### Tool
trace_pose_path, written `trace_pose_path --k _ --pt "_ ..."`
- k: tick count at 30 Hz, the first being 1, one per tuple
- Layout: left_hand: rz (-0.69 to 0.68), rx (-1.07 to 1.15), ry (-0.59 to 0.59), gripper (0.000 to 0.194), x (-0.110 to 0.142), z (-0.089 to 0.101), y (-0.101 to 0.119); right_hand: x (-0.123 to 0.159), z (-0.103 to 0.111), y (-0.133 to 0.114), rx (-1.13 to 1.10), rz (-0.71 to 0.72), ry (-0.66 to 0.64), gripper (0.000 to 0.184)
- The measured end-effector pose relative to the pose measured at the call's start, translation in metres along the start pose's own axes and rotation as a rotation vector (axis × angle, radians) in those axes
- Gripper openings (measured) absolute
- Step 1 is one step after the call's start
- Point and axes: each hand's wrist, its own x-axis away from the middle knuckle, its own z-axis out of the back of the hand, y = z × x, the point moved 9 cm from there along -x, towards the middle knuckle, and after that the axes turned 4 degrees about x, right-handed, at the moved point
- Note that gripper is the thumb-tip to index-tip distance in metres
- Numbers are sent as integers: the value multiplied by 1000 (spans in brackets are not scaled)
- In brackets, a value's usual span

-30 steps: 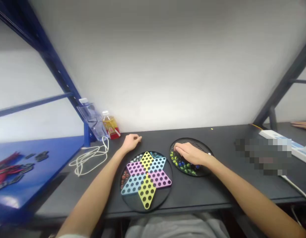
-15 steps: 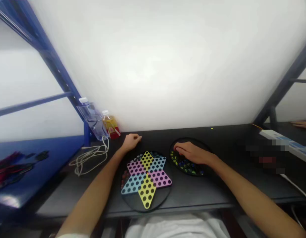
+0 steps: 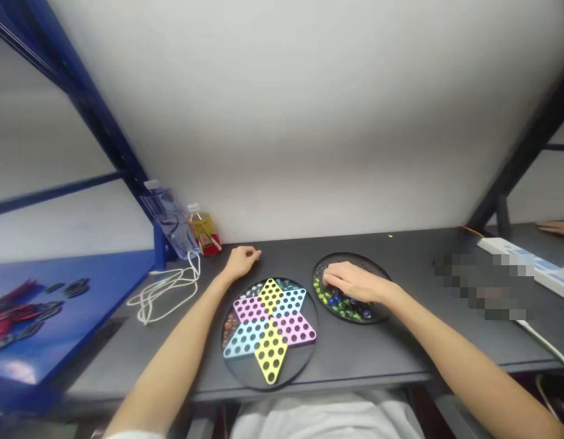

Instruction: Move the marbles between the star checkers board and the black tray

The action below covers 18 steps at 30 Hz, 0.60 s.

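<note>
Over a round dark tray (image 3: pixel 385 273) on the right, my right hand (image 3: pixel 352 281) bends its fingers down among yellow-green and blue glass marbles (image 3: pixel 341 303). The fingertips are partly hidden, so what they pinch cannot be made out. My left hand (image 3: pixel 242 262) rests on the table, loosely closed, beyond a Chinese checkers board (image 3: pixel 271 329). This star-shaped board has yellow, pink and light blue points with rows of holes. It lies on a round clear-and-black base (image 3: pixel 300 368), where reddish marbles (image 3: pixel 228 329) and clear marbles (image 3: pixel 254 289) show beside the star.
A white cable (image 3: pixel 147 302) lies coiled left of my left forearm. Behind it stand a clear bottle (image 3: pixel 172 222) and a yellow drink bottle with red (image 3: pixel 203 230). A white power strip (image 3: pixel 528 262) is at the right, beside a blurred-out patch. A blue metal frame (image 3: pixel 99 122) rises at the left.
My right hand has shifted very slightly within the marble tray. My left hand and the board have stayed in place. The picture's brightness has changed, and the marbles look clearer.
</note>
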Motion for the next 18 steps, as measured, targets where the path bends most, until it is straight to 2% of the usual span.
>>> trace_pose_path --k 5,8,14,18 --pt "-5 -9 3 43 0 0 0 0 3 1 -43 -9 14 34" --pt "-6 -15 1 43 0 0 1 1 2 5 -109 -39 -24 32" --pt "12 -7 -11 44 1 0 0 14 2 28 -219 -115 -194 22" --pt "14 2 -4 44 1 0 1 34 -8 54 -220 -222 -411 43"
